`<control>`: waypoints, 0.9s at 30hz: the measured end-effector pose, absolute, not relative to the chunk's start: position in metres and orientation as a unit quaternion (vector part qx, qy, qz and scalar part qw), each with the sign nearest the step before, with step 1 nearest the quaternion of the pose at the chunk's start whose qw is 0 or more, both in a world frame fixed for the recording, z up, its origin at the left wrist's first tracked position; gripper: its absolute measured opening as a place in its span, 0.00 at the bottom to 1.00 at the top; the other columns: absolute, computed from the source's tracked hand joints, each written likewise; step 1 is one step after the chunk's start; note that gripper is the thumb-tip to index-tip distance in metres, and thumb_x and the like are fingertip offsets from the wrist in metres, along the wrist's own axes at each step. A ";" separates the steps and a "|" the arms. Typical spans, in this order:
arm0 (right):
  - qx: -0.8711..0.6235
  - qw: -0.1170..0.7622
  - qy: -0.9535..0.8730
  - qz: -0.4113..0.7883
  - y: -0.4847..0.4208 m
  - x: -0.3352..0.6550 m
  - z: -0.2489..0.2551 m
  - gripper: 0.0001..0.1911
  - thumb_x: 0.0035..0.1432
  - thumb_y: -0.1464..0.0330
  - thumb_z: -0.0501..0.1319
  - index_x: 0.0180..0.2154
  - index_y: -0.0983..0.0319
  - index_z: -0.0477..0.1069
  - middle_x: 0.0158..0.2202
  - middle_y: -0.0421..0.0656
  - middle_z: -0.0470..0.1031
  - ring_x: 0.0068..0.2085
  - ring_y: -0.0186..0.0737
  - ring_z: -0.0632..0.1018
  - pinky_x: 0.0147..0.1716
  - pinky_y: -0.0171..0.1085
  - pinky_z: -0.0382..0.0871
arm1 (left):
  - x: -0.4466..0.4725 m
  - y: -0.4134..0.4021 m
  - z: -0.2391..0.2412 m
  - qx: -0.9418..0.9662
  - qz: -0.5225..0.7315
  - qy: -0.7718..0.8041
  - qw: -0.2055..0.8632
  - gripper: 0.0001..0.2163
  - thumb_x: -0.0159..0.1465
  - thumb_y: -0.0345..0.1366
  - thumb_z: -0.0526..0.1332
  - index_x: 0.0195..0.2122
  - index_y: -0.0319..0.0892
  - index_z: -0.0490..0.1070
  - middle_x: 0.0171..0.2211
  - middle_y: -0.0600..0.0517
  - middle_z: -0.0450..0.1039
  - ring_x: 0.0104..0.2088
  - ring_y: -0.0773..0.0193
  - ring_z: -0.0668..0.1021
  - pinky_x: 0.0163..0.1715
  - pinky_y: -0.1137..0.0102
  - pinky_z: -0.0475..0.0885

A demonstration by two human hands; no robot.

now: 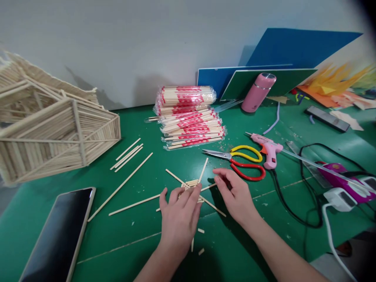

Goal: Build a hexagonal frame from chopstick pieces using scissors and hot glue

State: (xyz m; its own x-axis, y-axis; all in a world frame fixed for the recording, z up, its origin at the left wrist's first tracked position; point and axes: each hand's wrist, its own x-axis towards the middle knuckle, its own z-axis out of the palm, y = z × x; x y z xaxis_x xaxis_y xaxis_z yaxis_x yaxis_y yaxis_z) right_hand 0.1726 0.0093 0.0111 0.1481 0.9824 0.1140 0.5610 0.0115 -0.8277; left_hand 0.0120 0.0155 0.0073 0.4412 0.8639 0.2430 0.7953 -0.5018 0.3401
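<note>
My left hand (178,216) lies flat, fingers stretched out, on a loose pile of short wooden sticks (192,183) on the green table (123,231). My right hand (235,196) rests just right of the pile, fingers stretched toward the sticks, nothing in it. Longer sticks (121,186) lie scattered to the left. Scissors with red and yellow handles (243,160) lie just beyond my right hand.
A stick-built house model (53,133) stands at the left. A dark tablet (58,235) lies at front left. Wrapped chopstick packs (189,117), a pink bottle (258,92), a pink glue gun (268,149), black cables (293,196) and a power strip (343,196) sit behind and right.
</note>
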 end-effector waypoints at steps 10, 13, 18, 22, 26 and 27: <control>-0.609 0.332 -0.637 0.338 0.029 0.149 0.024 0.18 0.61 0.63 0.45 0.20 0.61 0.58 0.18 0.36 0.59 0.22 0.30 0.62 0.22 0.30 0.56 | 0.012 0.014 0.009 0.843 0.187 0.497 0.093 0.15 0.58 0.33 0.53 0.48 0.46 0.65 0.33 0.52 0.75 0.38 0.55 0.70 0.45 0.52 0.55; -0.614 0.332 -0.630 0.339 0.032 0.149 0.021 0.18 0.61 0.64 0.43 0.20 0.61 0.56 0.19 0.35 0.59 0.21 0.30 0.60 0.22 0.30 0.54 | 0.011 0.015 0.008 0.847 0.185 0.493 0.082 0.17 0.58 0.33 0.54 0.49 0.46 0.63 0.34 0.52 0.75 0.38 0.55 0.70 0.45 0.52 0.55; -0.625 0.347 -0.612 0.337 0.035 0.157 0.021 0.17 0.61 0.64 0.44 0.21 0.61 0.54 0.19 0.35 0.58 0.22 0.30 0.60 0.23 0.31 0.54 | 0.010 0.015 0.008 0.853 0.175 0.488 0.065 0.19 0.58 0.33 0.54 0.52 0.47 0.60 0.34 0.53 0.75 0.38 0.55 0.70 0.44 0.53 0.55; -0.641 0.366 -0.585 0.337 0.038 0.166 0.025 0.16 0.61 0.63 0.42 0.24 0.61 0.57 0.20 0.35 0.58 0.23 0.30 0.61 0.23 0.30 0.55 | 0.011 0.016 0.009 0.853 0.180 0.486 0.063 0.19 0.59 0.33 0.54 0.52 0.46 0.60 0.34 0.52 0.75 0.38 0.56 0.71 0.44 0.53 0.56; -0.598 0.332 -0.611 0.397 0.041 0.167 0.029 0.14 0.58 0.62 0.49 0.24 0.62 0.63 0.20 0.35 0.62 0.23 0.29 0.63 0.22 0.28 0.57 | 0.012 0.016 0.009 0.852 0.179 0.488 0.061 0.18 0.58 0.32 0.54 0.51 0.46 0.62 0.33 0.52 0.75 0.37 0.55 0.71 0.43 0.52 0.56; -0.588 0.321 -0.620 0.409 0.042 0.166 0.031 0.14 0.57 0.62 0.50 0.23 0.62 0.63 0.20 0.35 0.62 0.23 0.29 0.63 0.21 0.28 0.57 | 0.012 0.016 0.009 0.851 0.178 0.490 0.062 0.17 0.58 0.32 0.54 0.50 0.46 0.63 0.33 0.52 0.76 0.37 0.55 0.71 0.44 0.52 0.56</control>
